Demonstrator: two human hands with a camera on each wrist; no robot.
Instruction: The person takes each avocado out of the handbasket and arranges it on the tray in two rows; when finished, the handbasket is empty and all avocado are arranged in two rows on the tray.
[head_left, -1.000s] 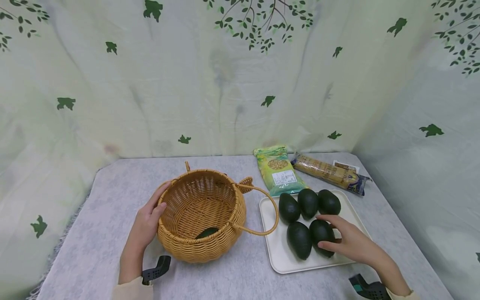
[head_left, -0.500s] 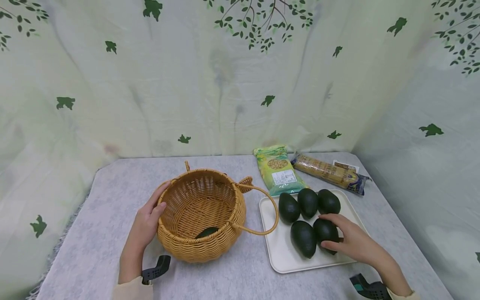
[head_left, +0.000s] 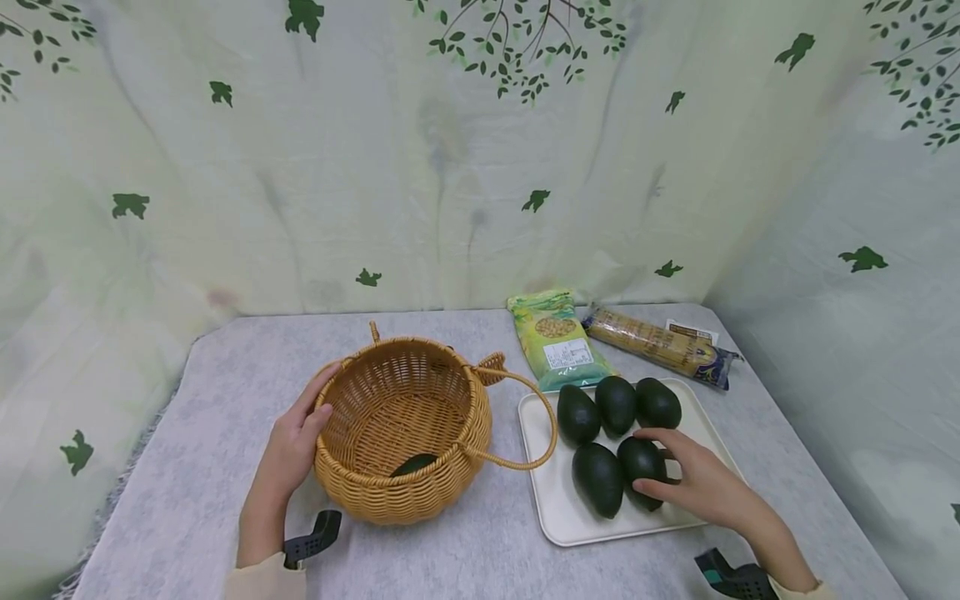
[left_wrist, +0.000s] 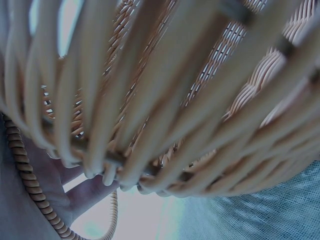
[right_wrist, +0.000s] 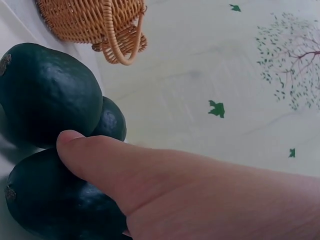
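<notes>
My left hand [head_left: 298, 442] grips the left side of a round wicker basket [head_left: 468, 479], thumb at the rim. Close woven strands of the basket [left_wrist: 165, 125] fill the left wrist view, with part of the hand behind them. Low inside the basket lies one dark green avocado [head_left: 413, 464], partly hidden by the wall. On the right, my right hand [head_left: 701, 479] holds an avocado [head_left: 640, 468] between thumb and fingers on a white tray [head_left: 566, 529]. Its thumb lies across that avocado [right_wrist: 65, 200] in the right wrist view. Another avocado [head_left: 597, 479] sits directly beside it.
Several avocados [head_left: 617, 406] line the tray's far side. A green and yellow packet [head_left: 561, 340] and a long clear pack of noodles [head_left: 660, 342] lie behind the tray. The basket's looped handle [head_left: 553, 417] reaches over the tray's left edge.
The front avocados shifted right on the tray, then back left, together with my right hand. My left hand and the basket stay where they were.
</notes>
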